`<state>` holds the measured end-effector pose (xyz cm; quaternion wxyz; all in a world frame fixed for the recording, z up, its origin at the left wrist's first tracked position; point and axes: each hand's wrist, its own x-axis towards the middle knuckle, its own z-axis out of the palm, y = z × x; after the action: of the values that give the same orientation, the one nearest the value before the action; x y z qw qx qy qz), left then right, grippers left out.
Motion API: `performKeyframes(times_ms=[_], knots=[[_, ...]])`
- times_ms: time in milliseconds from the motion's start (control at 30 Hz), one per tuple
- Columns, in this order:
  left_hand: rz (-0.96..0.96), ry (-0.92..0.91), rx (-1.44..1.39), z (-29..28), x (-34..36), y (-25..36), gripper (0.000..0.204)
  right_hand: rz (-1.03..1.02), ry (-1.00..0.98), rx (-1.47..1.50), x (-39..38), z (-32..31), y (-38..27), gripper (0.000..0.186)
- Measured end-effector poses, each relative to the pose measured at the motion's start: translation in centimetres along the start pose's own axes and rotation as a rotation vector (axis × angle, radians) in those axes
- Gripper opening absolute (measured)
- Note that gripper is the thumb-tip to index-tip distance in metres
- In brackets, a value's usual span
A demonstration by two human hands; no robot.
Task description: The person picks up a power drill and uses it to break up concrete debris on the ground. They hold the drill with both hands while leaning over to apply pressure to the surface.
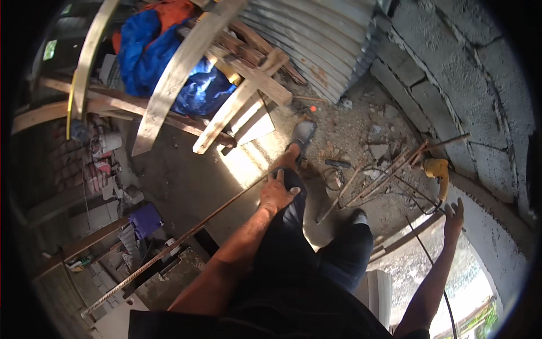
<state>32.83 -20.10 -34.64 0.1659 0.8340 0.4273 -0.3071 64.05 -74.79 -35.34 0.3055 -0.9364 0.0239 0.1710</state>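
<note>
My left hand (275,194) rests over my raised knee, fingers spread, holding nothing I can see. A long thin rod (169,248) runs from the lower left up to just beside that hand; its upper end is lost near my leg. My right hand (453,216) reaches out to the right with its fingers extended and apart. Just above it, a yellow power tool (436,168) sits on the ledge by the block wall. A small gap seems to part hand and tool. A dark cable (429,257) hangs below, near my right forearm.
Sticks and rods (389,175) lean over rubble by the concrete block wall (446,73). Corrugated metal sheeting (316,39) stands ahead. Wooden beams (175,79) cross at the upper left, above a blue tarp (135,56). A purple container (145,220) stands at the left.
</note>
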Motion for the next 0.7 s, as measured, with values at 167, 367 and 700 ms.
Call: performKeyframes(times_ms=[167, 367, 700], knots=[[0.017, -0.025, -0.595, -4.7, -9.8, -6.7, 0.089, 0.152, -0.047, 0.129, -10.2, -12.1, -4.1, 0.057], [-0.507, 0.040, -0.751, 5.6, -29.2, -22.5, 0.111, -0.050, -0.157, 0.208, -15.6, -17.9, -11.2, 0.059], [-0.425, 1.110, -1.204, -12.8, -35.2, -22.0, 0.120, -0.274, -0.415, -0.219, -26.8, -21.2, -18.2, 0.054]])
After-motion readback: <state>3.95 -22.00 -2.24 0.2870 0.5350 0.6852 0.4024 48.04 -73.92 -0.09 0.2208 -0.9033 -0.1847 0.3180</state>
